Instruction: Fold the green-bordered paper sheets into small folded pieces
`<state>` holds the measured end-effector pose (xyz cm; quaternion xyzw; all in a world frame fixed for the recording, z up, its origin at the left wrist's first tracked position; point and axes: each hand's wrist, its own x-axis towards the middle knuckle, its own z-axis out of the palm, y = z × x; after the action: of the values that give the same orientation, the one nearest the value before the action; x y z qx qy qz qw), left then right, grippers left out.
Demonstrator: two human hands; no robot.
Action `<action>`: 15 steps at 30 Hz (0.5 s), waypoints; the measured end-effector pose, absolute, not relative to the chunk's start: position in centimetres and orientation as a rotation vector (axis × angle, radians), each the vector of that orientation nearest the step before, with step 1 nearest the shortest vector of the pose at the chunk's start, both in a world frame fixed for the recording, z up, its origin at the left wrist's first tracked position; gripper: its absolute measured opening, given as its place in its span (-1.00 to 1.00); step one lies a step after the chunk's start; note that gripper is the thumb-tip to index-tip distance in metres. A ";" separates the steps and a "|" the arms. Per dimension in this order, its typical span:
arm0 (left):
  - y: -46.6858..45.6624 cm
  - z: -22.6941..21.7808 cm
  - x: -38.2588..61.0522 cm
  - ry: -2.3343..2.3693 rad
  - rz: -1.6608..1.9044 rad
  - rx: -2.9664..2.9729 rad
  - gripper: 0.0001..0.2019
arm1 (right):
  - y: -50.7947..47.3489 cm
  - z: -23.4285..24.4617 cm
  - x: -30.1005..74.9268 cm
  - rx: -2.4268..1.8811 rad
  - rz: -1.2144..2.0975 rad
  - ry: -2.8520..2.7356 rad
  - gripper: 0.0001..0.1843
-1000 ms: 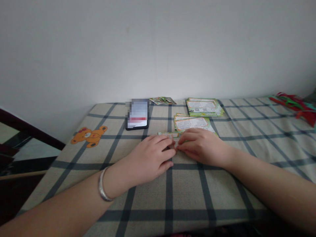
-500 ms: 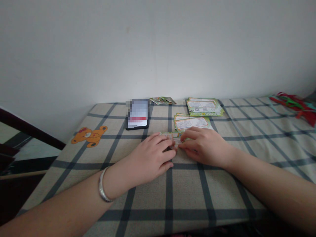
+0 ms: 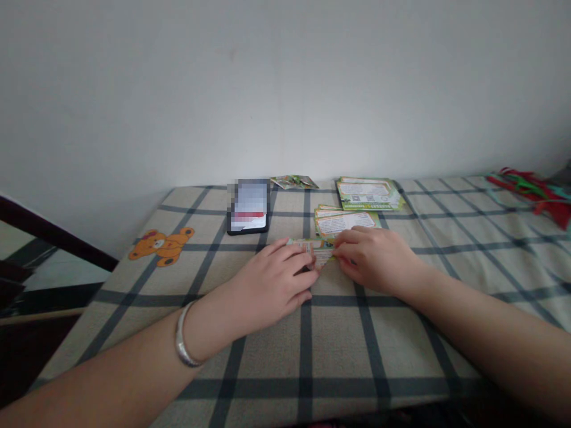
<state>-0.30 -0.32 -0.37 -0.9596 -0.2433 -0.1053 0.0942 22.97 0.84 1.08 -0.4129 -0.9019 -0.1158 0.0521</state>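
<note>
L side: bear cutout (image 3: 168, 242) on checked tablecloth (image 3: 267, 368); phone (image 3: 252, 205), lit screen facing wearer, prob. for easy viewing. L hand (image 3: 274, 282): fingers spread over L end of card (image 3: 320, 252), appar. steadying it. Card lies ctr., betw. hands. Two card stacks (image 3: 345, 223) behind, prob. set within reach. R hand (image 3: 375, 258): fingertips bunched at card's R edge; if pinching, can't tell

Checked cloth (image 3: 343, 351), beige with blue-grey bands; cards (image 3: 343, 224) white and green with orange outlines; orange bear (image 3: 163, 244), red bow; black-edged phone (image 3: 250, 205), red strip; silver bracelet (image 3: 181, 340).
</note>
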 end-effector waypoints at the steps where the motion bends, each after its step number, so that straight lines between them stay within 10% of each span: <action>1: -0.3 -0.4 -0.3 -0.718 -0.309 -2.835 -0.70 | 0.9 1.1 23.0 -1.269 -0.353 -2.747 -0.81; 15: -0.2 0.0 -0.5 -0.833 -0.303 -2.878 -0.72 | 1.5 1.2 23.7 -1.255 -0.345 -2.727 -0.85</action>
<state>-0.53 -0.24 0.04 -0.9537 -0.2759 -0.1003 0.0650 23.66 1.51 1.16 -0.4145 -0.9009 -0.1140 0.0597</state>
